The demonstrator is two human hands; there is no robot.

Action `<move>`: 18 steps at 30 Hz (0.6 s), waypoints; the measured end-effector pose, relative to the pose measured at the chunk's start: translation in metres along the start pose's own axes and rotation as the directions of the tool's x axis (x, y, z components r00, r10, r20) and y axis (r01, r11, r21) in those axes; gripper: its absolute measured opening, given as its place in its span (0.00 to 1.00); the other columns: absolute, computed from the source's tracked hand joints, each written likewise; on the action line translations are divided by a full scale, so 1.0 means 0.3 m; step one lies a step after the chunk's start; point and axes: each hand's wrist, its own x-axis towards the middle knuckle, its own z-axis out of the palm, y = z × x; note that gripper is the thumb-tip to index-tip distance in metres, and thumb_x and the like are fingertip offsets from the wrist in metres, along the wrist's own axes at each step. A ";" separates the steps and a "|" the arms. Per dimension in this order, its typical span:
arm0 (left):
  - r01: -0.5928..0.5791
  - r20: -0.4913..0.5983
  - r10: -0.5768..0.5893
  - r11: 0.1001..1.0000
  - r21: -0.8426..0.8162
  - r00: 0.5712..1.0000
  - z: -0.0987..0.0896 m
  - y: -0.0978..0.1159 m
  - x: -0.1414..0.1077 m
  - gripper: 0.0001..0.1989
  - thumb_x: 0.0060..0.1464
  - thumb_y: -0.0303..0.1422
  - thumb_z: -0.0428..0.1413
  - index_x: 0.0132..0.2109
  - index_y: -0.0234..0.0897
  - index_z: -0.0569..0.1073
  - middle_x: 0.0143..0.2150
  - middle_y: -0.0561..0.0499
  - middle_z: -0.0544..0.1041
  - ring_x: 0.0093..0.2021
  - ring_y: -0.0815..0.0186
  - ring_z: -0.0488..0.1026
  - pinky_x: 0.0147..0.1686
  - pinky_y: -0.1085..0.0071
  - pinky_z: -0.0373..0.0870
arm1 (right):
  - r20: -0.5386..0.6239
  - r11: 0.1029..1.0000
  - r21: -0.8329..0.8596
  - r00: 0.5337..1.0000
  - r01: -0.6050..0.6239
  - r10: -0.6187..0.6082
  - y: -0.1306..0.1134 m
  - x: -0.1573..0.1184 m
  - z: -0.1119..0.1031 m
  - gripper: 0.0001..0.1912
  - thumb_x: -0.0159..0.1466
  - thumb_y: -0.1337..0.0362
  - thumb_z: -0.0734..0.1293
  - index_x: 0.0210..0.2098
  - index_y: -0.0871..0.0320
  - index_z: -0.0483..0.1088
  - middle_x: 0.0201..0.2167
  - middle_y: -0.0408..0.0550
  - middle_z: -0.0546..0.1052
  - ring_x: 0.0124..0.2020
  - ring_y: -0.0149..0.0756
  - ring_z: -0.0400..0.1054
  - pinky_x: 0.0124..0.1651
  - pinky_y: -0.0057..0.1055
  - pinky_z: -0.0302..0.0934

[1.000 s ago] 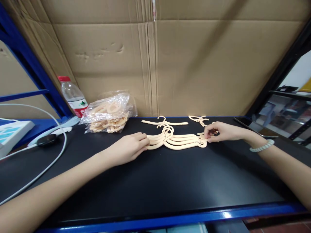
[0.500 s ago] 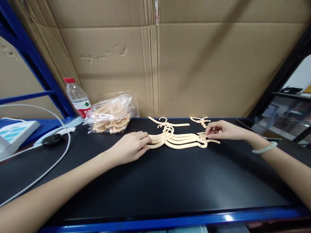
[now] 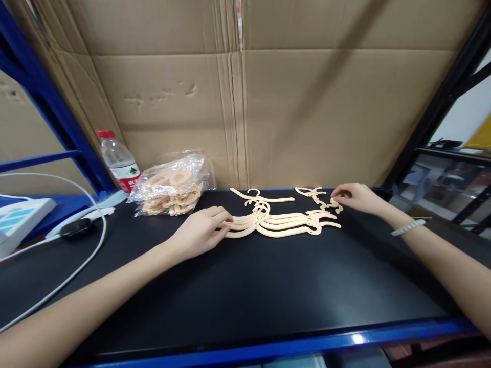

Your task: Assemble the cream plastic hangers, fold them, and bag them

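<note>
Left hand (image 3: 201,231), centre: fingers closed on left ends of overlapping hangers (image 3: 284,223). Right hand (image 3: 356,197), right of centre: fingertips pinched at small hanger piece (image 3: 334,205).

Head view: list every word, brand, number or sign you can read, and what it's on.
Bottle label: white characters on red, too small and blurred to quote; dark green mark above.
Reddish strip in the cardboard: too blurred to tell if it bears text.
No other text is legible.
</note>
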 end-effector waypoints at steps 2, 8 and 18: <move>-0.007 0.005 0.007 1.000 0.002 1.000 0.002 0.008 -0.001 0.08 0.60 0.31 0.46 0.40 0.37 0.69 0.38 0.48 0.74 0.36 0.64 0.72 0.35 0.71 0.66 | 0.038 0.998 -0.059 0.999 -0.030 0.032 0.018 0.000 0.001 0.15 0.54 0.52 0.62 0.29 0.57 0.72 0.25 0.50 0.76 0.28 0.39 0.68 0.34 0.35 0.59; -0.010 0.040 0.010 1.000 -0.002 0.999 0.006 0.030 0.002 0.08 0.60 0.29 0.46 0.40 0.36 0.70 0.37 0.48 0.73 0.36 0.64 0.72 0.36 0.70 0.66 | 0.120 0.992 -0.121 0.992 0.038 -0.023 0.034 -0.001 0.013 0.16 0.57 0.53 0.61 0.35 0.59 0.70 0.26 0.49 0.75 0.26 0.37 0.67 0.31 0.33 0.58; -0.042 0.034 0.043 0.999 -0.009 0.999 0.014 0.036 -0.002 0.08 0.58 0.27 0.46 0.41 0.36 0.70 0.38 0.48 0.74 0.38 0.64 0.71 0.37 0.70 0.66 | -0.049 0.967 -0.094 0.969 0.238 -0.243 0.045 0.009 0.118 0.19 0.61 0.50 0.61 0.31 0.58 0.74 0.31 0.52 0.70 0.26 0.36 0.64 0.31 0.34 0.60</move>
